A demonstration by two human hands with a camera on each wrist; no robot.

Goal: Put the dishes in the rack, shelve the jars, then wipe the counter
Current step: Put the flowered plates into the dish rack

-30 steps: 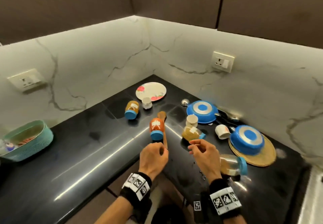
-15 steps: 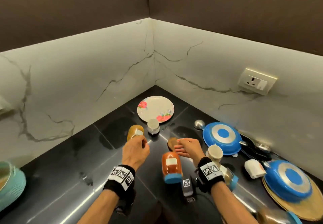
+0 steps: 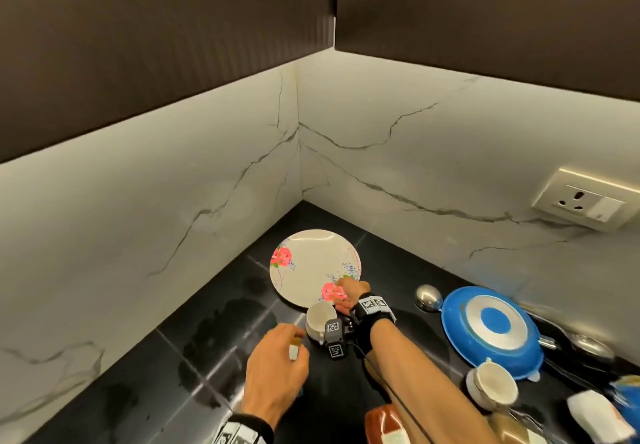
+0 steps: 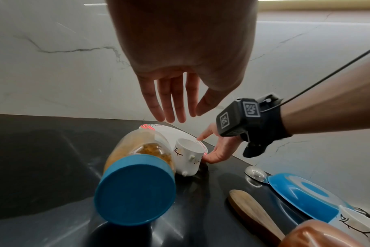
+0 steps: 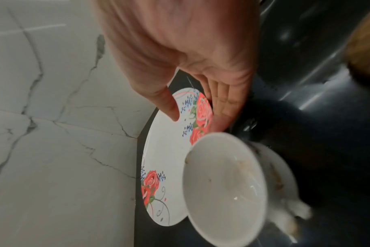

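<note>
Head view: the right hand (image 3: 348, 293) reaches to the near edge of the plate (image 3: 311, 267), which lies flat on the black table (image 3: 104, 405) in the corner. Its fingers touch the rim by a printed rose; its grip looks apart, but whether it has closed on the rim I cannot tell. A cup (image 3: 320, 320) stands just in front of the plate, beside the right wrist. The left hand (image 3: 277, 371) hovers over a jar (image 3: 294, 352), almost hiding it. To the right lie a blue pan (image 3: 491, 333), a ladle (image 3: 428, 297), a second cup (image 3: 493, 386) and a red jar (image 3: 384, 426).

Left wrist view: the left hand (image 4: 180, 66) hangs above the jar (image 4: 137, 175), fingers (image 4: 173, 100) straight, grip apart, not touching it. The jar lies on its side, blue lid toward the camera, against the cup (image 4: 188, 155). A wooden spoon (image 4: 254, 215) lies near.

Right wrist view: the right hand (image 5: 190, 58) is at the plate (image 5: 167, 158), thumb over the top, fingers (image 5: 224, 103) straight along the rim, grip apart. The cup (image 5: 224, 187) stands close beside it.
</note>
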